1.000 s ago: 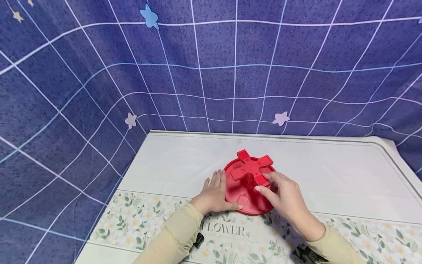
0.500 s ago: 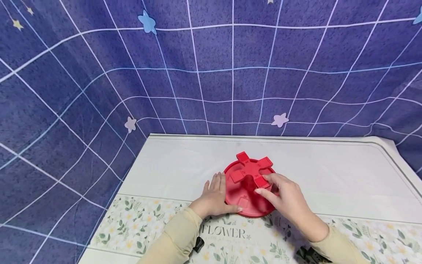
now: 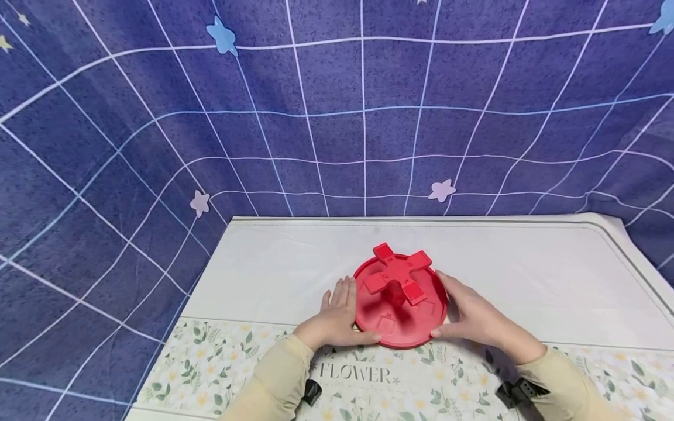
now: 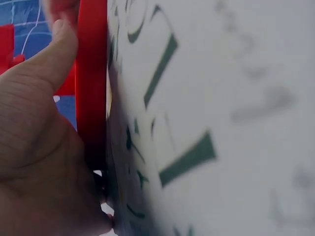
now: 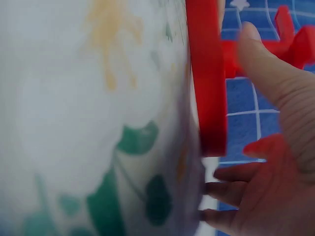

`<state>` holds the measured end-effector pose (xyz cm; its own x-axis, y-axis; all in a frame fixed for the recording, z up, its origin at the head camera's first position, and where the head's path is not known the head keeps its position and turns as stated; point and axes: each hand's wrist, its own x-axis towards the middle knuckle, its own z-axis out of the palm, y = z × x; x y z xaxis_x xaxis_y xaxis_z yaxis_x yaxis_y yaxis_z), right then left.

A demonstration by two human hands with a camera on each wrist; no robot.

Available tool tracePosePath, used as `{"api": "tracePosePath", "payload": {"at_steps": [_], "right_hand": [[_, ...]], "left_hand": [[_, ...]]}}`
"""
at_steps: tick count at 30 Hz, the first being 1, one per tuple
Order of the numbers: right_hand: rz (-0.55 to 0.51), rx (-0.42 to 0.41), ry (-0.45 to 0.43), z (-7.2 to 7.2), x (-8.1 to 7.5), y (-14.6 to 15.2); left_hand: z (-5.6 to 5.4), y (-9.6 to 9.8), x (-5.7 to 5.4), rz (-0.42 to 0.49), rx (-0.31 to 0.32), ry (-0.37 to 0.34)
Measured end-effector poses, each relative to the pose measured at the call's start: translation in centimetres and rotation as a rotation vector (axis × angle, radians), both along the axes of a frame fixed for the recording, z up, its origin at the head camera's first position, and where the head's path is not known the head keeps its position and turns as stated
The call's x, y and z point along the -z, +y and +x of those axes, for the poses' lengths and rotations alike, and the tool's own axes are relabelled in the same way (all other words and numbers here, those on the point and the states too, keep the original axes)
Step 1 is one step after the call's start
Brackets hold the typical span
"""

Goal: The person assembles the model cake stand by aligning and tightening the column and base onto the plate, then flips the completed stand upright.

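A round red tray [image 3: 408, 334] with a raised rim and square marks lies flat on the table. From its middle rises a red stem [image 3: 392, 294] topped by a red cross-shaped piece [image 3: 397, 271] with flat square ends. My left hand [image 3: 337, 320] lies along the tray's left edge with straight fingers, its thumb at the front rim. At the right edge my right hand [image 3: 470, 313] spreads its fingers and thumb beside the rim, holding nothing. Both wrist views show the tray's side wall close up, with the left thumb [image 4: 59, 54] over it.
A white table cover [image 3: 526, 275] with a flowered band [image 3: 210, 362] and printed lettering lies under everything. Behind and to the left hangs a blue curtain [image 3: 337, 134] with pale grid lines and stars. A black wrist strap [image 3: 521, 390] shows by the right sleeve.
My right hand has let go of the near right end of the cross-shaped piece and moved outward to the tray's right edge. The left hand stays in place; the head view shifts slightly.
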<state>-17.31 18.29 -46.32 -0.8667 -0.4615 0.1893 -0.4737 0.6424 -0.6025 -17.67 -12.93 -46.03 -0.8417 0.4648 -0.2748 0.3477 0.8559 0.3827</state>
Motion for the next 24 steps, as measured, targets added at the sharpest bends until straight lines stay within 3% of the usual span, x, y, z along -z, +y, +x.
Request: {"api": "tracePosePath", "payload": {"at_steps": [5,9,15,24], "right_hand": [[0.055,-0.047,-0.015,-0.8,0.6,0.6],[0.074,-0.06,0.031,-1.1,0.7,0.6],[0.05,-0.032,0.06,-1.2,1.2,0.5],[0.036,0.024,0.007,-0.8,0.8,0.5]], "left_hand": [[-0.2,-0.6,0.3,0.048,0.04,0.015],[-0.4,-0.8,0.5,0.099,0.023,0.056],[-0.3,-0.8,0.3,0.133,-0.019,0.14],[-0.1,-0.9,0.5,0.216,-0.002,0.131]]}}
